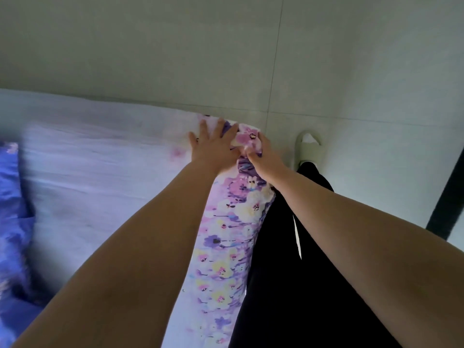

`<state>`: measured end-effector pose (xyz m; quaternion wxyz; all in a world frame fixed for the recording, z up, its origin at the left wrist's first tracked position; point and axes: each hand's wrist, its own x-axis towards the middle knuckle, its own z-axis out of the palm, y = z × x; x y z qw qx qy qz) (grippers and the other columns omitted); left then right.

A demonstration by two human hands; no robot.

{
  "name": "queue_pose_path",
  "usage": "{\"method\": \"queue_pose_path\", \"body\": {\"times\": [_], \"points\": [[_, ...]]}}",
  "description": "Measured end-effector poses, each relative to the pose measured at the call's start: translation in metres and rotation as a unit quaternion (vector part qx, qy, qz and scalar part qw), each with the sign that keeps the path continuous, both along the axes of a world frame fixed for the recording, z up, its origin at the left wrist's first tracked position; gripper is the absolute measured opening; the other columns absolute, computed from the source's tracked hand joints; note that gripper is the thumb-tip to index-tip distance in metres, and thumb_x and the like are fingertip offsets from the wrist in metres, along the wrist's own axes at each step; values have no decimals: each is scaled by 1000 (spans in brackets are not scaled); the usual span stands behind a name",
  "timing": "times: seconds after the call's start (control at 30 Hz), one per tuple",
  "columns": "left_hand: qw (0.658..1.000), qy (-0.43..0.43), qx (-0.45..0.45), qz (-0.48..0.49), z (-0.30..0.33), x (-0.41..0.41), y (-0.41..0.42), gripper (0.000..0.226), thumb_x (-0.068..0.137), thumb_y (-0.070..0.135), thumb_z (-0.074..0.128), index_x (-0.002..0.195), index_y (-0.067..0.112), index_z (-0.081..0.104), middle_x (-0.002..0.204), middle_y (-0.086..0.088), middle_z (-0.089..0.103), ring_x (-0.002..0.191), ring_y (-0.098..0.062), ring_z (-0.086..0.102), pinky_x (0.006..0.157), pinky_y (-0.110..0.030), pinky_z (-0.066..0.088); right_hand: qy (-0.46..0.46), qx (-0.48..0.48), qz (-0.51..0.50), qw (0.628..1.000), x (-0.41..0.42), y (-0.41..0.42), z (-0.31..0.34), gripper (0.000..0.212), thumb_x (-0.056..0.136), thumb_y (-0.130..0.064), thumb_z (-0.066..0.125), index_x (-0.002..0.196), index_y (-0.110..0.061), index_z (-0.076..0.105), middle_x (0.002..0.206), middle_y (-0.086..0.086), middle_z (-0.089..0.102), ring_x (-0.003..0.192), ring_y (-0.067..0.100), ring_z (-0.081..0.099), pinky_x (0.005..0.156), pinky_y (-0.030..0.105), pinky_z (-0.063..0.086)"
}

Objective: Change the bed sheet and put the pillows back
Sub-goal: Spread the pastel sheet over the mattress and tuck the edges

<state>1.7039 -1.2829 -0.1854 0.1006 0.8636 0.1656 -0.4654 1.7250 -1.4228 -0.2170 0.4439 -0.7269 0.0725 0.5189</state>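
1. Reached both bare forearms out over the bed corner.
2. Pressed left hand point(213, 144) flat, fingers spread, on white mattress top point(100, 159).
3. Pinched floral bed sheet point(226, 247), pink, purple and yellow blossoms, at the corner with right hand point(261, 156).
4. Hung down the mattress side beside black trousers point(288, 272).

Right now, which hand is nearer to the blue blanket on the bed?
Left. The left hand lies flat on the floral sheet at the mattress corner, on the blue blanket's side; the right hand grips the corner farther away.
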Motion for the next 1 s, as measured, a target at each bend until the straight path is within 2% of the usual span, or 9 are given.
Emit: {"method": "queue_pose_path", "body": {"times": [0.17,0.27,0.4,0.6,0.67,0.73,0.8,0.9,1.0], "points": [[995,-70,-31,59,-2,-1,6,59,94,46,39,149,33,20,160,1,7,147,-31,-5,118,-50,-2,336,75,-193,919,22,-7,-12,27,87,-12,59,114,-13,58,104,7,64,98,25,59,104,41,39],[989,-120,-20,88,1,-8,0,56,93,47,40,147,34,26,160,-1,11,147,-29,-3,118,-49,-4,333,115,-190,916,23,-2,-7,28,79,-31,69,102,-16,65,102,5,66,88,22,63,95,38,45],[969,-201,-18,143,0,-11,-2,50,94,40,41,141,25,38,155,-2,25,146,-24,13,118,-45,7,317,124,-178,923,25,16,-13,65,72,-43,76,123,-6,59,122,15,64,112,30,62,102,42,44],[953,-251,-38,163,-6,-14,6,47,92,31,36,138,23,42,149,-3,37,140,-23,28,116,-41,17,339,109,-151,922,30,27,-22,18,85,-32,66,86,-15,69,84,5,74,79,21,69,90,35,51],[960,-240,-39,138,-8,-14,6,48,91,31,43,138,23,42,150,-3,35,140,-22,28,116,-42,16,261,69,-104,957,33,31,-29,24,86,-38,65,76,-16,67,77,4,72,73,20,68,83,33,53],[969,-224,-29,100,-12,-16,5,52,86,31,49,137,26,42,151,-2,33,141,-23,26,116,-41,13,25,-7,49,998,38,33,-38,38,89,-46,58,66,-16,59,72,7,64,70,23,60,67,28,48],[973,-218,-14,78,-14,-19,1,54,84,34,51,137,28,43,153,-3,29,143,-25,21,116,-43,10,-162,-54,168,971,44,32,-45,43,88,-56,49,65,-20,58,74,10,55,72,22,52,62,28,37],[977,-204,1,65,-12,-18,-8,54,88,39,48,140,28,41,156,-5,22,146,-29,12,117,-48,3,-192,-79,304,930,56,28,-49,30,92,-49,51,90,-22,65,101,13,53,103,26,49,81,29,37],[977,-185,19,100,-4,-21,-15,53,91,41,44,142,32,37,158,-3,17,147,-28,6,116,-51,-2,-188,-99,180,960,66,30,-36,48,86,-36,66,125,-12,50,125,11,44,108,23,50,94,34,42]]}}
